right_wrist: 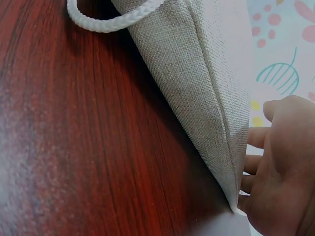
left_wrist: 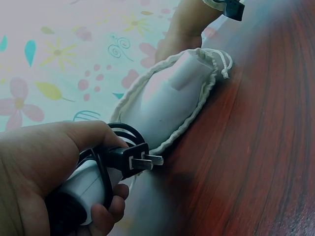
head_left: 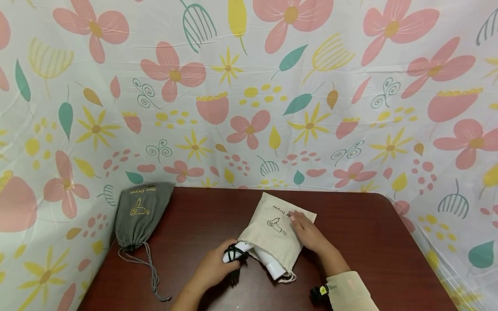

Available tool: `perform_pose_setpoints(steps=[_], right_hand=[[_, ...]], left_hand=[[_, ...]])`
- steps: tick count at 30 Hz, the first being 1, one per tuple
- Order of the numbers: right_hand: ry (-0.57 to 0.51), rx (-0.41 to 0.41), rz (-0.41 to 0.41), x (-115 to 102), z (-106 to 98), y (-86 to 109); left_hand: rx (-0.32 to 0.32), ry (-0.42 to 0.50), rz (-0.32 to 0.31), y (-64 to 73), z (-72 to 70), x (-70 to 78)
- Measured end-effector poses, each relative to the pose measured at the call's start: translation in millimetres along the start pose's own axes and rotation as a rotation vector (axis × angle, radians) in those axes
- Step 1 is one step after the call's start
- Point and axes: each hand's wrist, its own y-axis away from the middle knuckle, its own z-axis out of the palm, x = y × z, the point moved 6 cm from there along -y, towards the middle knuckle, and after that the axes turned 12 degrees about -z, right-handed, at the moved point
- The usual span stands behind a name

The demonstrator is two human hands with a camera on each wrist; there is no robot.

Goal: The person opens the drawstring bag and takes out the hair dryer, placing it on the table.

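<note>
Dark red wooden worktop (head_left: pixel 369 242) carries a beige linen drawstring bag (head_left: pixel 272 229); my right hand (head_left: pixel 307 233) rests flat on it, my left hand (head_left: pixel 214 268) grips the white hair dryer (head_left: pixel 268 261) half inside, black cord coiled

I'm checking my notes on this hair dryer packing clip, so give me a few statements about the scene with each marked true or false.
1. The left hand grips the white hair dryer together with its black cord and plug. True.
2. The hair dryer is fully inside the beige bag. False: part of it sticks out of the bag's mouth.
3. The right hand lies flat on the beige bag. True.
4. The grey bag lies under the right hand. False: it lies apart at the table's left rear corner, untouched.
5. The table is white. False: it is dark red-brown wood.
</note>
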Motion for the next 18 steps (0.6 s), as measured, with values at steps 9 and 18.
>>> perform_pose_setpoints(steps=[9, 18], right_hand=[[0.058, -0.007, 0.018, 3.4, 1.8, -2.6], [0.12, -0.006, 0.012, 4.5, -0.1, -4.1]], left_hand=[[0.004, -0.003, 0.0, -0.4, -1.9, -1.7], [0.005, -0.012, 0.02, 2.2, -5.6, 0.7]])
